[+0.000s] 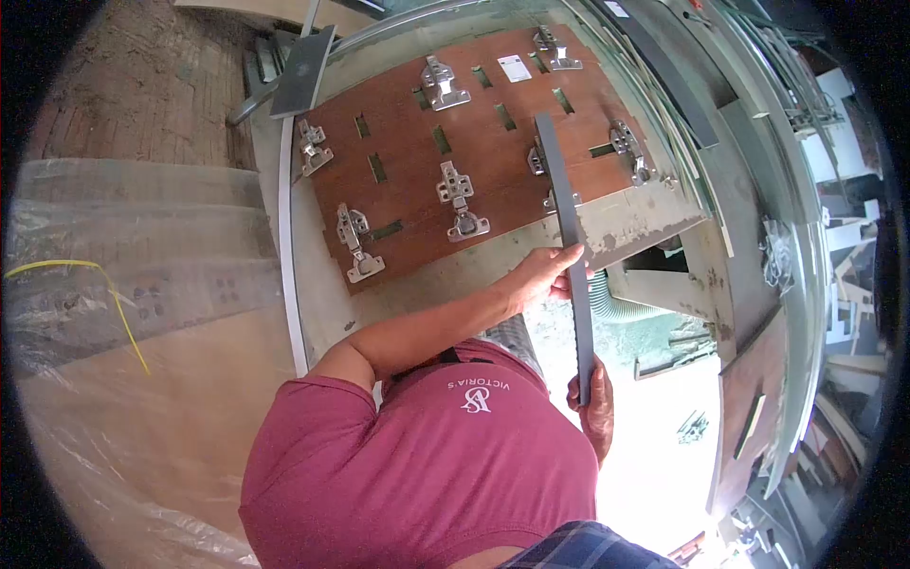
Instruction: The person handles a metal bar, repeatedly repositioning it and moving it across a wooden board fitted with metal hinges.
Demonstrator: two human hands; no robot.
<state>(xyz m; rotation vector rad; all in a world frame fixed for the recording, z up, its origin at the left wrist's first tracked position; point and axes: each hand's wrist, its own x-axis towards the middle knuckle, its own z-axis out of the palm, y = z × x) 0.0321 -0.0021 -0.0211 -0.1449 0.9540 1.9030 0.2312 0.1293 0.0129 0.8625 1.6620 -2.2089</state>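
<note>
A long narrow dark grey strip [561,185], its lower edge finely notched, stands lengthwise in front of my chest. My left hand [550,277] is closed around its middle, thumb on top. Lower down, my right hand [594,408] grips the near end, its fingers partly behind the strip. The strip's far end overlaps a reddish-brown board [408,156] with rectangular slots. Several metal cabinet hinges lie on that board, including one near its middle [460,201] and one at its near left corner [355,245]. The strip partly covers another hinge [536,157].
A white label [514,68] lies on the board. On the left, a large panel under clear plastic [142,284] has a yellow strap [123,318] across it. Long strips [664,76] run along the right. A ribbed hose [621,305] shows below the bench.
</note>
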